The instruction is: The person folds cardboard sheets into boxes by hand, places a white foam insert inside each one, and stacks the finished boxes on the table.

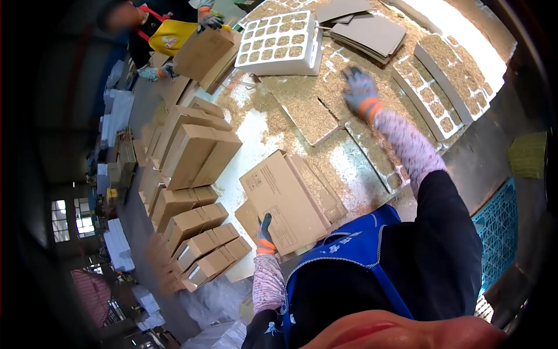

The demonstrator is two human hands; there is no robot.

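My left hand (265, 234), in a grey and orange glove, grips the near left edge of a flat, closed cardboard box (285, 200) with printing on top. The thumb lies on the box's face; the other fingers are hidden beneath. My right hand (360, 93), gloved the same way, is over a layer of brown shavings (331, 87) on the worktable. Its fingers are spread and a little blurred, with nothing seen in them. Left of this hand lies a shavings-covered board (308, 119). A white tray with filled cells (278, 42) stands farther back.
Several cardboard boxes (200, 154) stand in a row along the table's left side. Grey cardboard sheets (369, 36) are stacked at the back. White cell trays (427, 99) lie at right. Across the table, another person's gloved hand (208, 20) touches a box (203, 52).
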